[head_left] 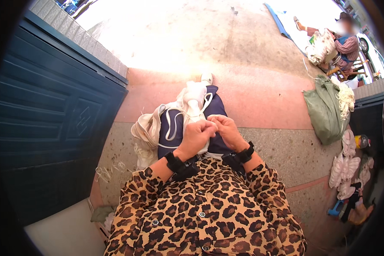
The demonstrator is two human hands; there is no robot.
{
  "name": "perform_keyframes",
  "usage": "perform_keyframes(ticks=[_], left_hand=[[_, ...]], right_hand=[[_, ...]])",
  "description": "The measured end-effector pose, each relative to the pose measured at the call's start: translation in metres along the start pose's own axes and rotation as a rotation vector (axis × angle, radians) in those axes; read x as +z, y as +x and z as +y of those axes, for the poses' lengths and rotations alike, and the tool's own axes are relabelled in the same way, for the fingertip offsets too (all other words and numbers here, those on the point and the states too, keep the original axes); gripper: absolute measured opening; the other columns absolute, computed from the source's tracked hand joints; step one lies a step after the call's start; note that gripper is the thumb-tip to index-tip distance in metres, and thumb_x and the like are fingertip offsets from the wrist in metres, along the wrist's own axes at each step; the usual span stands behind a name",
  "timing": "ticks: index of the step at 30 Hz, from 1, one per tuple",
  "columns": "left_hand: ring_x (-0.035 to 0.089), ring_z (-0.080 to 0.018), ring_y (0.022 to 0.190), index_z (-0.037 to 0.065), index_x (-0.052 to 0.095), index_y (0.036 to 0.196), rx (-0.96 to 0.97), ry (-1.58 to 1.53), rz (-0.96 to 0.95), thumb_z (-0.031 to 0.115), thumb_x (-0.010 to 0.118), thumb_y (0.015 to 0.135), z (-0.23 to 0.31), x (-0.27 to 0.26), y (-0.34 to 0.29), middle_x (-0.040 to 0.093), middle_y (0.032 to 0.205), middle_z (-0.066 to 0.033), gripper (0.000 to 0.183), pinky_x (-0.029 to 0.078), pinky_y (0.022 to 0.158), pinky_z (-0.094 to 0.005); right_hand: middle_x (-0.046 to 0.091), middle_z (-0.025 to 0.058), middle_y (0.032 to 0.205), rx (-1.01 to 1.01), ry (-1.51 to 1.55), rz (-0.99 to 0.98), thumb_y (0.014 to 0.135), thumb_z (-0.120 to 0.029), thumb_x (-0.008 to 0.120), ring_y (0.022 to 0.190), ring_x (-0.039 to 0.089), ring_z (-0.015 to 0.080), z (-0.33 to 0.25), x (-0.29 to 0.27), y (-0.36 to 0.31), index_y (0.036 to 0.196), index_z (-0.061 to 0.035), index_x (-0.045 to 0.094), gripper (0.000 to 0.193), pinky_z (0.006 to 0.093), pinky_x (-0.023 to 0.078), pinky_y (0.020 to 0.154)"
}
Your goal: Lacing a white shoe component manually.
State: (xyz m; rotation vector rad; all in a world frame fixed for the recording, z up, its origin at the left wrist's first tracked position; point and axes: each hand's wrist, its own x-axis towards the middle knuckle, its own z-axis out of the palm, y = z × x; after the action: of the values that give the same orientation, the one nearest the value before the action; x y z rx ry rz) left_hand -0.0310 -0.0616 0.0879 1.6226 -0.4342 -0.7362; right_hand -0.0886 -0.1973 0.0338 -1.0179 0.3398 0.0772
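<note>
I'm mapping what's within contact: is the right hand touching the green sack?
Apart. The head view shows floor between the right hand, in front of the body, and the green sack.

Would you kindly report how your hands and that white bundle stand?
Left hand and right hand meeting, fingers closed, contents unclear. White bundle on lap, just beyond hands. Nothing visibly in the way.

Shirt (pixel 219 205): leopard print, tan ground, black and brown spots. Wristbands (pixel 181 167): black. Lapwear (pixel 217 106): navy, white line. Cord (pixel 170 123): white. Fabric bundle (pixel 147 128): cream-white. Panelled door (pixel 47 102): dark blue. Sack (pixel 324 111): olive green. Paving band (pixel 260 102): salmon pink. Flooring (pixel 281 149): speckled grey-brown. Co-worker's shirt (pixel 351 49): striped, reddish and pale.
</note>
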Motion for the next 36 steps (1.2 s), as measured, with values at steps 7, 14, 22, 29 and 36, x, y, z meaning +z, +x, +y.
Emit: perform_keyframes(ticks=[7, 14, 22, 29, 36], left_hand=[[0.045, -0.0029, 0.054, -0.002, 0.062, 0.08, -0.099, 0.094, 0.161, 0.017, 0.057, 0.084, -0.01, -0.01, -0.003, 0.056, 0.061, 0.0006, 0.02, 0.036, 0.047, -0.0195], [0.049, -0.0051, 0.055, -0.004, 0.063, 0.081, -0.047, 0.274, 0.125, 0.015, 0.058, 0.082, -0.013, -0.016, -0.007, 0.058, 0.059, -0.0038, 0.02, 0.04, 0.051, -0.0215], [0.058, -0.0303, 0.079, -0.001, 0.061, 0.09, 0.323, 0.96, 0.193, 0.012, 0.054, 0.078, -0.067, -0.075, 0.049, 0.061, 0.089, -0.0175, 0.019, 0.045, 0.071, -0.0388], [0.055, -0.0186, 0.063, 0.006, 0.061, 0.087, -0.094, 0.903, -0.328, 0.014, 0.057, 0.075, -0.077, -0.093, 0.096, 0.058, 0.065, -0.0076, 0.015, 0.045, 0.061, -0.0315], [0.053, -0.0095, 0.063, 0.001, 0.055, 0.092, -0.338, 0.284, -0.267, 0.007, 0.055, 0.079, -0.059, -0.091, 0.097, 0.058, 0.072, -0.0024, 0.015, 0.044, 0.06, -0.0231]], right_hand=[[0.054, -0.0032, 0.082, -0.098, -0.048, 0.033, 0.087, -0.016, 0.054, 0.073, 0.044, 0.0038, 0.001, 0.019, -0.003, 0.103, 0.0015, 0.06, 0.024, 0.0196, 0.038, 0.065], [0.057, -0.0002, 0.083, -0.093, -0.16, 0.019, 0.087, -0.013, 0.054, 0.074, 0.048, 0.0055, 0.005, 0.024, -0.002, 0.099, 0.0025, 0.061, 0.021, 0.0192, 0.04, 0.066], [0.059, 0.0025, 0.075, -0.316, -0.313, -0.012, 0.088, -0.012, 0.051, 0.069, 0.053, 0.0071, -0.007, 0.031, 0.001, 0.089, 0.0023, 0.061, 0.017, 0.0196, 0.042, 0.063], [0.05, -0.0002, 0.059, -0.663, -0.228, -0.134, 0.089, -0.015, 0.049, 0.053, 0.048, 0.0063, -0.161, 0.067, -0.017, 0.097, 0.0003, 0.058, 0.019, 0.0291, 0.05, 0.068], [0.043, 0.0014, 0.066, -1.011, -0.095, -0.578, 0.089, -0.009, 0.04, 0.056, 0.043, 0.0133, -0.334, 0.044, -0.074, 0.103, -0.0025, 0.052, 0.02, 0.0315, 0.045, 0.081]])
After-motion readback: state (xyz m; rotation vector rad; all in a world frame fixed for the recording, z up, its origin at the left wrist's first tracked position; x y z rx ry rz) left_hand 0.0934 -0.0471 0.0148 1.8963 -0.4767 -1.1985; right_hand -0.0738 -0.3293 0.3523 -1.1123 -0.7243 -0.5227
